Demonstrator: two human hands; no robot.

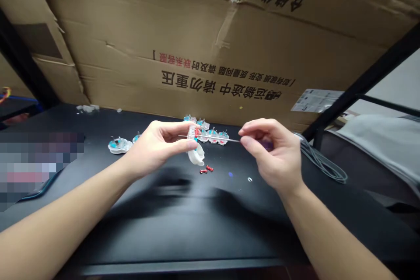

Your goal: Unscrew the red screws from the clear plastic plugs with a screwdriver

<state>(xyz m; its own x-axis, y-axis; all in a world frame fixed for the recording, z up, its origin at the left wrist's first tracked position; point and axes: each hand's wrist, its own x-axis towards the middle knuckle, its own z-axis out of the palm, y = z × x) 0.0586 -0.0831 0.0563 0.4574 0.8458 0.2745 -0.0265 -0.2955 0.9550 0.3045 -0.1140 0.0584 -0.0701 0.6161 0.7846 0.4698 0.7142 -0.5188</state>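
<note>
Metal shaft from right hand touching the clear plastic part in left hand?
Touching. Head view shows the thin metal shaft from the right hand running into the clear plastic part, no gap.

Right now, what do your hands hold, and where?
Left hand: a clear plastic piece, by its side. Right hand: a thin metal pin, by its purple end.

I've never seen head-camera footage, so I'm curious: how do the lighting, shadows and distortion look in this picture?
In the head view, the left hand and right hand cast soft, blurred shadows on the black desk, which shows a pale sheen near the front. The wide lens seems to bow the lines of the cardboard box, and a pixelated patch covers the desk's left side.
</note>
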